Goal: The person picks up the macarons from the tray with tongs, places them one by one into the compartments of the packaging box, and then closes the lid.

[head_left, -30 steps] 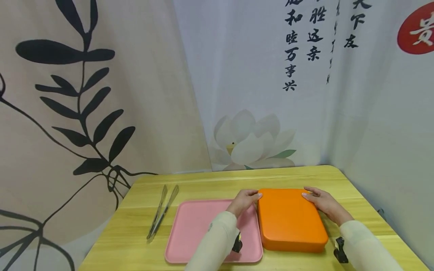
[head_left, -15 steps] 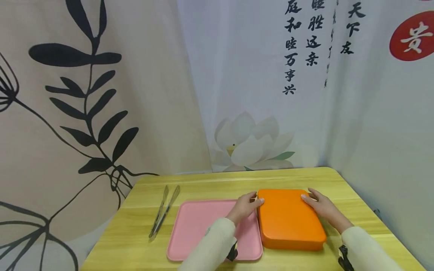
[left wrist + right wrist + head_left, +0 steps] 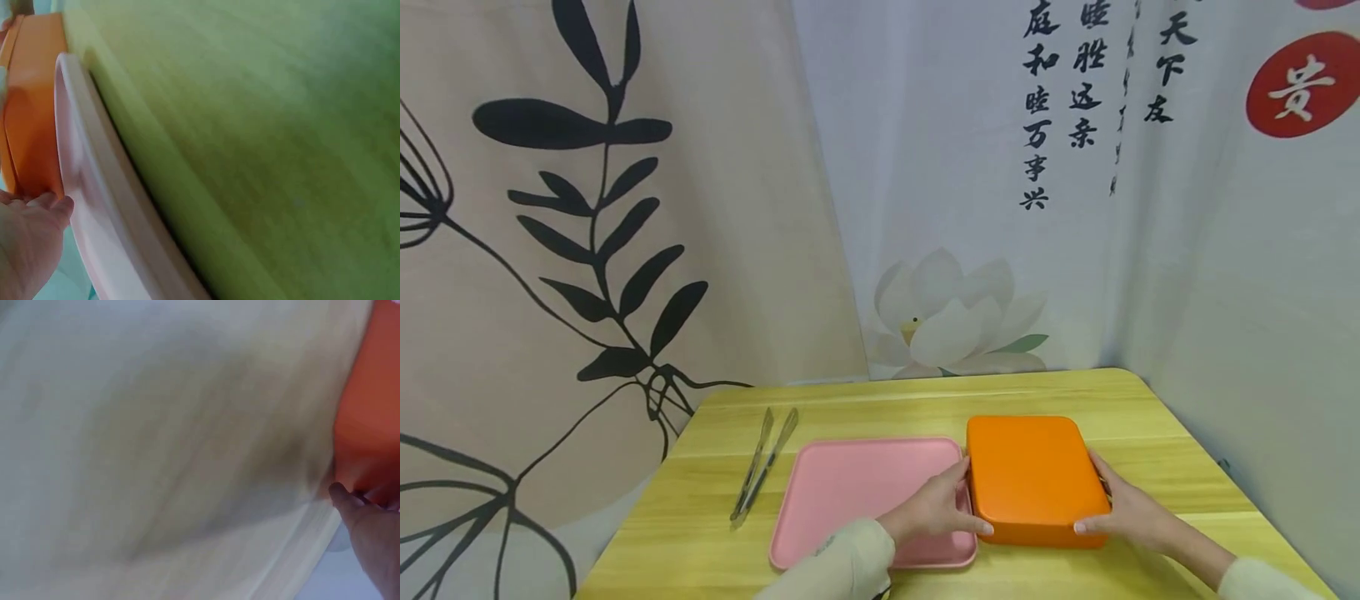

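Note:
An orange box (image 3: pixel 1030 475) with rounded corners lies flat on the table, right beside the pink tray (image 3: pixel 850 500). A seam runs along its side in the left wrist view. My left hand (image 3: pixel 936 507) holds the box's left side, thumb at the near left corner and fingers along the edge, reaching over the tray's right rim. On the opposite side, my right hand (image 3: pixel 1127 508) grips the box, its thumb on the near right corner. The right wrist view shows the thumb side of that hand (image 3: pixel 369 528) against the orange wall; its other fingers are mostly hidden.
Metal tongs (image 3: pixel 763 467) lie left of the tray. The light wooden table (image 3: pixel 887 404) ends at a printed curtain (image 3: pixel 760 208) behind, and another stretch of curtain (image 3: pixel 1262 333) stands along the right side.
Both hands have slid from the box's far corners down to its near corners. The box and tray hold nearly the same place, while the head view has shifted slightly.

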Motion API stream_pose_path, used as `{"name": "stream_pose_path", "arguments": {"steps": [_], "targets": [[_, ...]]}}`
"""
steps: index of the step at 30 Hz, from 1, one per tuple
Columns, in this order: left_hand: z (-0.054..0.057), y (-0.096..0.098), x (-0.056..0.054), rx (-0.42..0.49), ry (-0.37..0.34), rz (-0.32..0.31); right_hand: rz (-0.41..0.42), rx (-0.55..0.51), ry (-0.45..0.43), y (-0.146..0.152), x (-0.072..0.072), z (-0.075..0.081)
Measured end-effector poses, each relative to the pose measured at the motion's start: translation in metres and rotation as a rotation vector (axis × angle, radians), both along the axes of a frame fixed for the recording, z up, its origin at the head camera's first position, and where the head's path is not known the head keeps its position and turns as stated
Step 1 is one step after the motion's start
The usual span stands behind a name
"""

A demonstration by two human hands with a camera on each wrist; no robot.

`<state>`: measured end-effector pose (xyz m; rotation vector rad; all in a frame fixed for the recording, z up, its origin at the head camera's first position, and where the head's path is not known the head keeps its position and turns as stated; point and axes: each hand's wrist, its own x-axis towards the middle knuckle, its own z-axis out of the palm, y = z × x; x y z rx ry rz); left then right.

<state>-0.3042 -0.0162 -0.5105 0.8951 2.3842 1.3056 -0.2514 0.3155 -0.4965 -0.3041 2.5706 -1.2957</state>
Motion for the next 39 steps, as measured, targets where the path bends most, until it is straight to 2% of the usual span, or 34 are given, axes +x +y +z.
{"name": "stream_pose_path", "arguments": {"steps": [2, 5, 10, 17, 29, 35, 39], "targets": [[-0.002, 0.001, 0.001, 0.005, 0.030, -0.013, -0.017, 0.035, 0.025, -0.002, 0.004, -0.001], [-0.002, 0.001, 0.004, -0.003, 0.035, -0.007, -0.035, 0.076, 0.052, -0.004, 0.007, -0.003], [0.000, 0.001, 0.006, -0.001, -0.020, 0.016, -0.034, 0.103, 0.098, -0.006, 0.010, -0.004], [-0.001, 0.002, 0.006, 0.089, -0.068, 0.008, -0.046, 0.169, 0.167, -0.005, 0.010, -0.008], [-0.001, 0.001, 0.009, 0.092, -0.039, -0.001, -0.028, 0.224, 0.237, -0.005, 0.010, -0.010], [-0.004, 0.003, 0.006, 0.058, 0.007, 0.013, -0.029, 0.229, 0.264, -0.007, 0.013, -0.012], [-0.004, 0.004, 0.007, 0.088, -0.031, 0.017, -0.023, 0.241, 0.255, -0.006, 0.012, -0.012]]}}
